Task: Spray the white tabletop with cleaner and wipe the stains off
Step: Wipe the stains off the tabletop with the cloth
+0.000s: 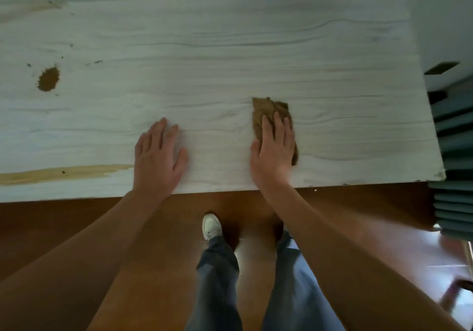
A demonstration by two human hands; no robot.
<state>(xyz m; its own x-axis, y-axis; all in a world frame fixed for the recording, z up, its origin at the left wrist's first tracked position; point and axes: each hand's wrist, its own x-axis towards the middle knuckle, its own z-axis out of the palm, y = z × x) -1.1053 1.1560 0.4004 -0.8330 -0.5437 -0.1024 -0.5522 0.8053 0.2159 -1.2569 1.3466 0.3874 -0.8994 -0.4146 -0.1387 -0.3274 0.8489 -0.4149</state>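
Observation:
The white wood-grain tabletop fills the upper half of the head view. My right hand lies flat on a crumpled brown cloth, pressing it to the table near the front edge. My left hand rests palm-down on the bare tabletop to the left, fingers spread, holding nothing. A dark brown stain with small specks around it sits at the far left. A yellowish smear runs along the front left edge, and a fainter one marks the back left. No spray bottle is in view.
The table's right edge borders a stack of grey-green slatted items. Below the front edge lies brown wooden floor, with my legs in jeans and a white shoe.

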